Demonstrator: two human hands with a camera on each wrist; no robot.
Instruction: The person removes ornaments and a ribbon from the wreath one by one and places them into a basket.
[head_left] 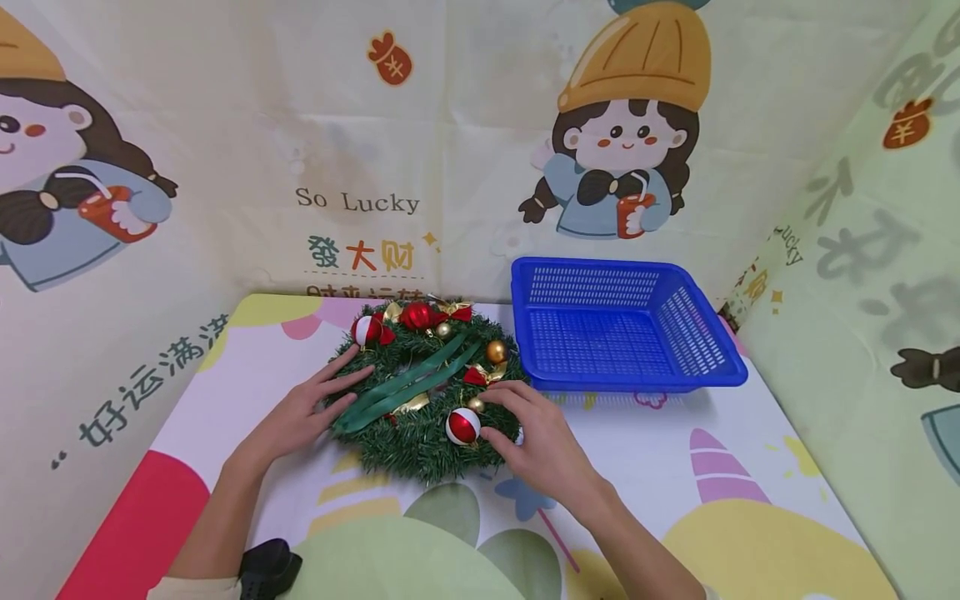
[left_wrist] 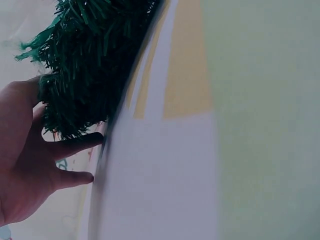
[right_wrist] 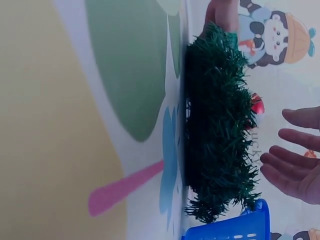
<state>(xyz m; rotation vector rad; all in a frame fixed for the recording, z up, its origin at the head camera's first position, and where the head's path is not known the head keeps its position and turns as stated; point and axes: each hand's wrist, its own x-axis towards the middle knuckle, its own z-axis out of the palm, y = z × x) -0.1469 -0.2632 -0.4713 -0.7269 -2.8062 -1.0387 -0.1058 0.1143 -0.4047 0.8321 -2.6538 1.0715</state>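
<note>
A green Christmas wreath (head_left: 427, 457) lies flat on the table, trimmed with red and gold bows and several balls. Strands of green ribbon (head_left: 401, 387) cross it from lower left to upper right. My left hand (head_left: 296, 417) rests at the wreath's left edge, fingers spread and straight. In the left wrist view that hand (left_wrist: 30, 165) has its thumb side against the greenery (left_wrist: 85, 65). Over the right side hovers my right hand (head_left: 551, 442), near a red-and-white ball (head_left: 462, 426). The right wrist view shows its fingers (right_wrist: 295, 137) apart from the wreath (right_wrist: 220, 115), holding nothing.
A blue plastic basket (head_left: 637, 385) with no contents stands at the back right, close beside the wreath. The table (head_left: 607, 475) has a colourful printed cover, and printed cloth walls (head_left: 465, 150) rise behind and at both sides.
</note>
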